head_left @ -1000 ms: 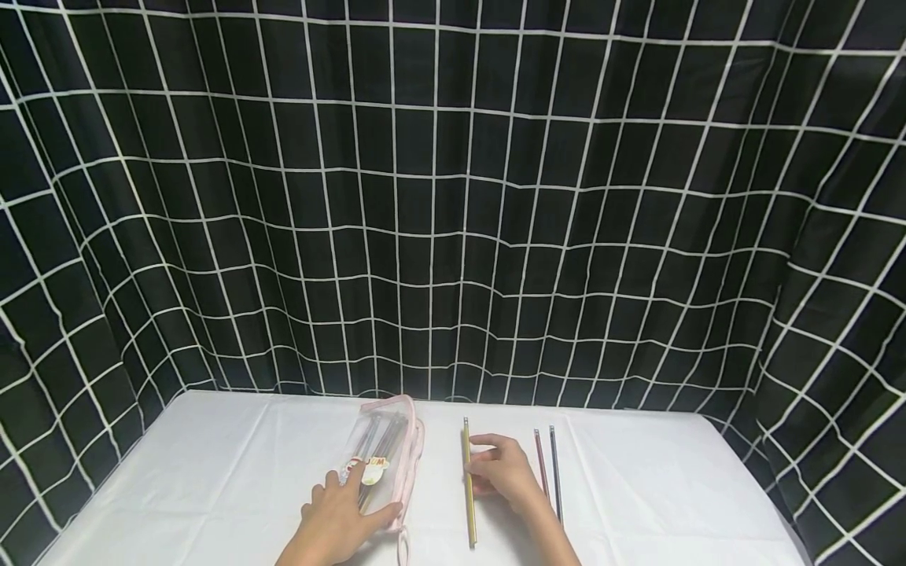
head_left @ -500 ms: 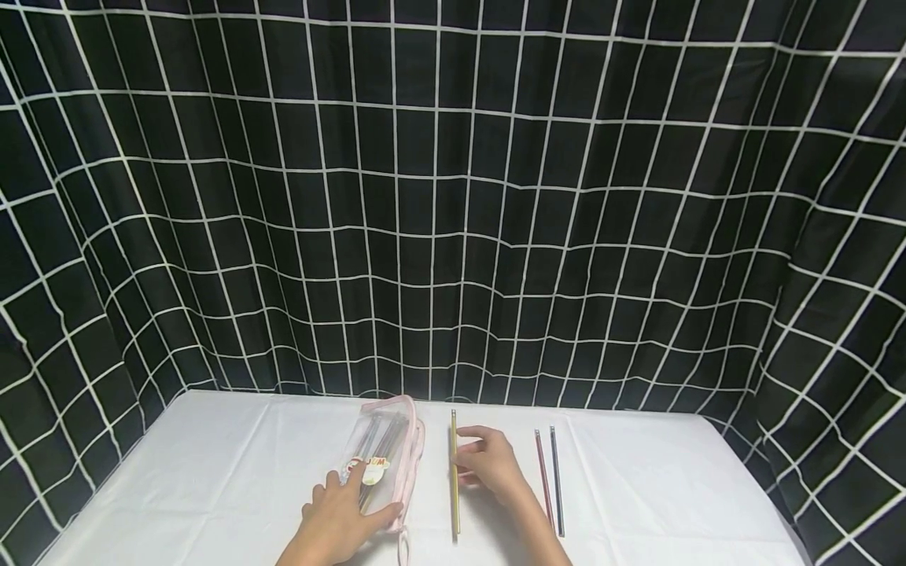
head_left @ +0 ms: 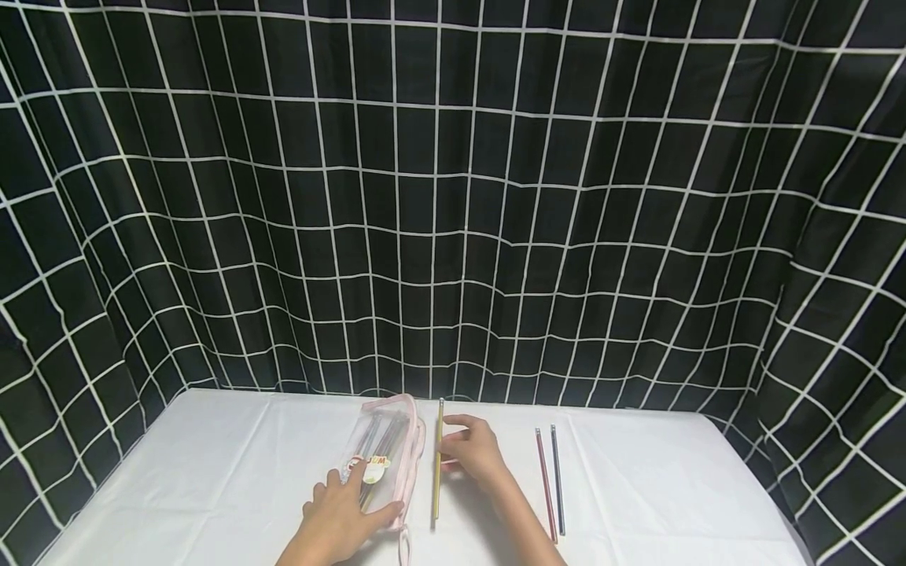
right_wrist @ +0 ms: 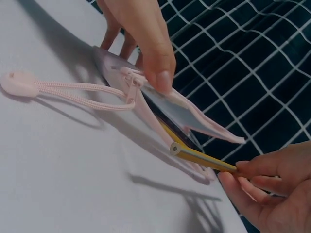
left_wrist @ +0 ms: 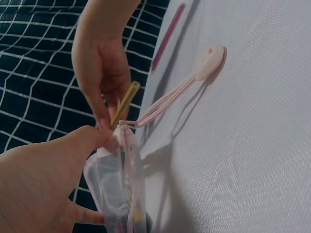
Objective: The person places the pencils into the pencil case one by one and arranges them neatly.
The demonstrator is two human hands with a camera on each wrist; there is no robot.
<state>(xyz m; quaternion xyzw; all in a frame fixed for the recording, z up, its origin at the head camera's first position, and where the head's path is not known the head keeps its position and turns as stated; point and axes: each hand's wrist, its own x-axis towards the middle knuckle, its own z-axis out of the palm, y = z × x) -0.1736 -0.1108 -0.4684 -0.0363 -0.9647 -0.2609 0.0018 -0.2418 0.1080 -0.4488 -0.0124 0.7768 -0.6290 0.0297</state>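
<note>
A clear pencil case point(head_left: 388, 444) with pink trim lies on the table, several pencils visible inside. My left hand point(head_left: 333, 519) holds it, fingers spread over the top and thumb at the zipper edge. To its right, my right hand point(head_left: 476, 452) pinches a yellow pencil point(head_left: 438, 491) between thumb and fingers. In the right wrist view the zipper opening point(right_wrist: 170, 111) gapes, and the pencil point(right_wrist: 204, 161) is in front of it, raised off the table. The left wrist view shows one pencil end point(left_wrist: 135, 85) near the zipper's end.
A red pencil point(head_left: 545, 483) and a dark pencil point(head_left: 557, 479) lie side by side at the right on the white tablecloth point(head_left: 658, 487). A pink cord pull point(left_wrist: 210, 63) trails from the zipper. Black gridded curtain point(head_left: 453, 196) surrounds the table's back and sides.
My right hand has moved left and slightly away with the yellow pencil, bringing it close to the case's zipper side. The left hand and the case have stayed put.
</note>
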